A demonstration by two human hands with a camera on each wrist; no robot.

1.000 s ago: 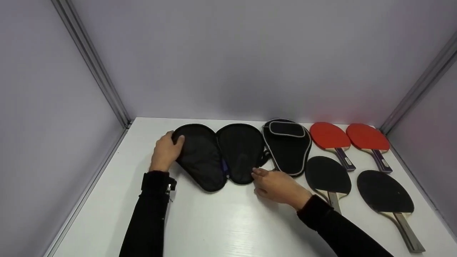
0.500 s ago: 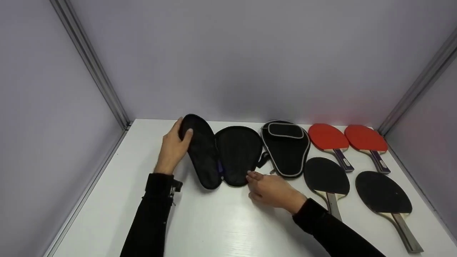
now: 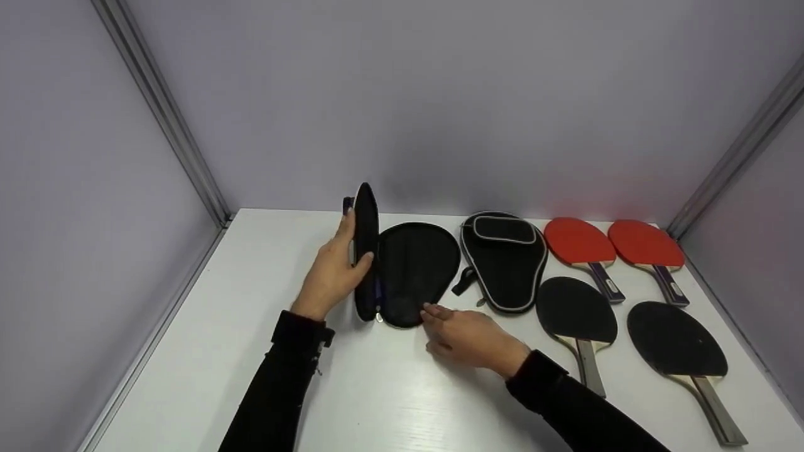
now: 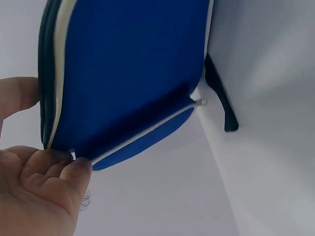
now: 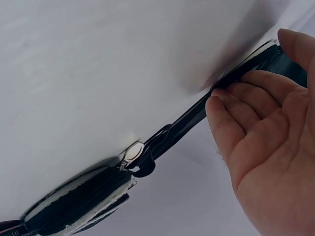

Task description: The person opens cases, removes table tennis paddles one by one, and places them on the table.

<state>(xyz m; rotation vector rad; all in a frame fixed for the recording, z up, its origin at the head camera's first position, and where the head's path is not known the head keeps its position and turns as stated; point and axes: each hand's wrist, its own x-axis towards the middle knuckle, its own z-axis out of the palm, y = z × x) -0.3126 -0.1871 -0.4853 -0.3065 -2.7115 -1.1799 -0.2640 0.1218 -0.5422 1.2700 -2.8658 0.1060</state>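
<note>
An unzipped table tennis paddle case lies spread on the table, black inside; its blue outer side (image 4: 138, 54) fills much of the left wrist view. My left hand (image 3: 333, 270) pinches the case's left half (image 3: 366, 251) by its edge, thumb on the inner face, fingers on the outer. That half stands nearly upright, edge-on to the head view. The other half (image 3: 418, 270) lies flat. At its lower right edge, the fingertips of my right hand (image 3: 474, 339) touch the rim, lightly bent in the right wrist view (image 5: 270, 123).
Just right of the case lies a closed black paddle case (image 3: 507, 270) with white piping and a small pocket. Beyond it are two red paddles (image 3: 579, 240) in back and two black-faced paddles (image 3: 576, 311) in front. Walls enclose the white table (image 3: 389, 395) behind and at both sides.
My left hand has lifted the case's left half from lying nearly flat to upright, swinging it rightward. My right hand has slid slightly left along the lower rim.
</note>
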